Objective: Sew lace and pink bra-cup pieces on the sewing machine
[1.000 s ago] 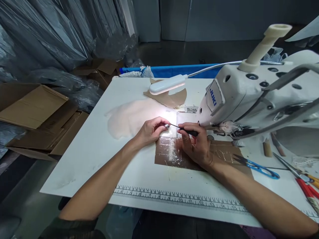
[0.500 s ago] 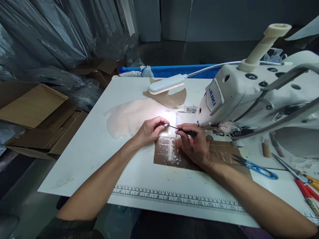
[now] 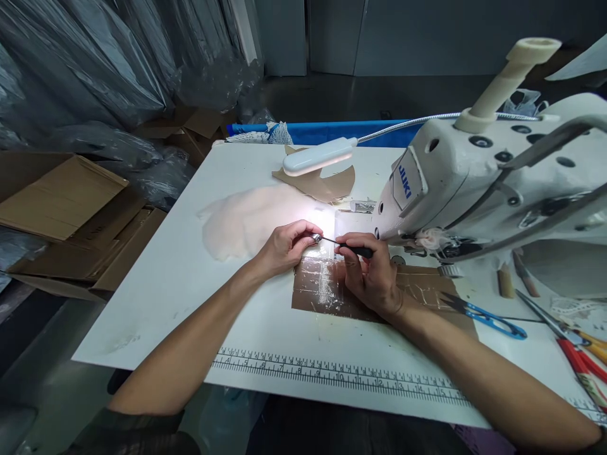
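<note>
Clock centred on the small metal part [image 3: 316, 238], 12 pointing away from the wearer. Compared with 1.0 s ago: little change. The scene is framed a touch higher; both hands keep their grips, and the part remains pinched. No item on the desk [image 3: 165, 272] shows clear displacement.

Surroundings: white lamp [image 3: 320, 157] at 12, overhanging cut brown paper [image 3: 329, 183]. Sewing machine [image 3: 427, 170] at 2, its head close beyond the right hand [image 3: 377, 275] and limiting room on that side. Pale fluffy cloth [image 3: 237, 221] at 9; farther out, off the desk, cardboard boxes [image 3: 71, 196]. Brown sheet [image 3: 315, 294] at 6, partly covered by the right hand and forearm; printed ruler scale [image 3: 341, 377] beyond it. Blue snips [image 3: 496, 319] near 4, well apart.

Hands: left hand [image 3: 287, 248], at about 8–9, pinches the part between thumb and fingertips, which hide some of it. Right hand, at 4, grips a black-handled tool [image 3: 361, 251]; its thin shaft reaches toward 9, tip at the part. Actual contact cannot be confirmed.
</note>
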The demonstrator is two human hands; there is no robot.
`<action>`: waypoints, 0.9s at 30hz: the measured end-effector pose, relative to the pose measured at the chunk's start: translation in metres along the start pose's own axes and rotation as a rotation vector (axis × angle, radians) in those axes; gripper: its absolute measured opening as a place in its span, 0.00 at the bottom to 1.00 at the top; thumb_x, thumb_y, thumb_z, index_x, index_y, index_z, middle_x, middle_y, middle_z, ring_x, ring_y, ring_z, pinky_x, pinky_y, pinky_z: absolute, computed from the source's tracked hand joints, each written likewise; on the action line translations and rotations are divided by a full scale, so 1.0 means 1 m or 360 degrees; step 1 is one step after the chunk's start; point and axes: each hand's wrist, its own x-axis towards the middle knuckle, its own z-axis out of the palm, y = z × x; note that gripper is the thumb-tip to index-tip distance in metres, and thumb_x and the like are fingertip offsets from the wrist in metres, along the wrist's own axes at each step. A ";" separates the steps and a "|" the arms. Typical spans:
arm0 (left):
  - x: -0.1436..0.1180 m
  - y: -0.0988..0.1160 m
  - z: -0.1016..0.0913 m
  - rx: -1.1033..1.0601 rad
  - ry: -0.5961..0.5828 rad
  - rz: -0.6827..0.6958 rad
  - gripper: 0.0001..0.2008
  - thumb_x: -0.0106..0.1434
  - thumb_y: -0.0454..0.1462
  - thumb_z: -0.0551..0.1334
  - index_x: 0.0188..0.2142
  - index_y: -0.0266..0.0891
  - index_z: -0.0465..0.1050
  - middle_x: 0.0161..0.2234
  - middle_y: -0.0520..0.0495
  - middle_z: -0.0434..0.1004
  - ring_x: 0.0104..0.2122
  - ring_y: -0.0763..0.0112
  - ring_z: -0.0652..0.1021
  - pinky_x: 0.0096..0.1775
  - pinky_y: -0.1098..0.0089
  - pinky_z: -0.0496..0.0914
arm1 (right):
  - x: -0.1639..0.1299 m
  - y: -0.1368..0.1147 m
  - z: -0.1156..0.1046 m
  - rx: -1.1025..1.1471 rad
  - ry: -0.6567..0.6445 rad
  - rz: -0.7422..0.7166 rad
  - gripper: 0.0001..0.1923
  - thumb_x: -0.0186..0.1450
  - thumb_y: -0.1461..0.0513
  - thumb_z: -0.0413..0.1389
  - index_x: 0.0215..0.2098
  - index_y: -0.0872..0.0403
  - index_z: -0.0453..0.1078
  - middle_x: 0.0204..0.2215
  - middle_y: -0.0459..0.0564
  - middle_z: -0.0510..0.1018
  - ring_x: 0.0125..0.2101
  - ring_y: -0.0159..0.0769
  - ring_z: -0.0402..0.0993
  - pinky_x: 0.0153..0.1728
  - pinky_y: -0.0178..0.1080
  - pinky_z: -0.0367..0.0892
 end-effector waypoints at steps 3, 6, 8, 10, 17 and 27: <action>0.000 -0.001 0.000 0.0018 0.0001 0.0026 0.08 0.65 0.32 0.57 0.39 0.36 0.74 0.37 0.45 0.80 0.36 0.70 0.78 0.39 0.67 0.74 | 0.002 -0.001 -0.001 -0.0043 -0.0005 -0.0039 0.11 0.68 0.67 0.53 0.49 0.54 0.62 0.40 0.53 0.75 0.42 0.35 0.75 0.40 0.39 0.77; 0.001 -0.002 0.000 0.0034 0.0005 0.0041 0.08 0.65 0.32 0.57 0.39 0.37 0.74 0.37 0.45 0.80 0.36 0.70 0.79 0.39 0.67 0.74 | 0.004 -0.002 -0.001 -0.0097 -0.0011 -0.0121 0.11 0.68 0.67 0.54 0.49 0.55 0.63 0.39 0.53 0.76 0.41 0.33 0.75 0.40 0.37 0.77; 0.001 -0.002 0.000 0.0039 0.0011 0.0044 0.08 0.65 0.31 0.57 0.39 0.37 0.74 0.37 0.45 0.80 0.36 0.70 0.79 0.40 0.67 0.74 | 0.004 -0.001 -0.001 -0.0121 -0.0018 -0.0164 0.11 0.68 0.67 0.54 0.49 0.54 0.63 0.39 0.53 0.76 0.41 0.33 0.75 0.40 0.36 0.77; 0.000 -0.003 0.000 0.0043 0.0009 0.0045 0.08 0.64 0.31 0.57 0.39 0.37 0.74 0.37 0.46 0.80 0.37 0.70 0.79 0.40 0.67 0.74 | 0.004 -0.001 -0.001 -0.0120 -0.0022 -0.0171 0.12 0.68 0.67 0.54 0.50 0.54 0.63 0.40 0.52 0.76 0.42 0.33 0.75 0.40 0.37 0.77; 0.000 -0.002 0.000 0.0071 0.0011 0.0052 0.08 0.65 0.30 0.57 0.40 0.36 0.75 0.37 0.46 0.80 0.35 0.71 0.78 0.37 0.69 0.73 | 0.003 -0.001 0.001 -0.0174 0.0086 -0.0041 0.12 0.67 0.67 0.56 0.49 0.54 0.64 0.38 0.51 0.77 0.39 0.32 0.76 0.39 0.35 0.77; 0.000 -0.001 -0.001 0.0091 0.0022 0.0054 0.09 0.64 0.30 0.57 0.40 0.37 0.75 0.36 0.47 0.80 0.34 0.72 0.78 0.38 0.69 0.74 | 0.003 -0.002 0.002 -0.0168 0.0105 -0.0032 0.11 0.67 0.67 0.56 0.48 0.54 0.64 0.38 0.50 0.77 0.39 0.31 0.76 0.38 0.35 0.76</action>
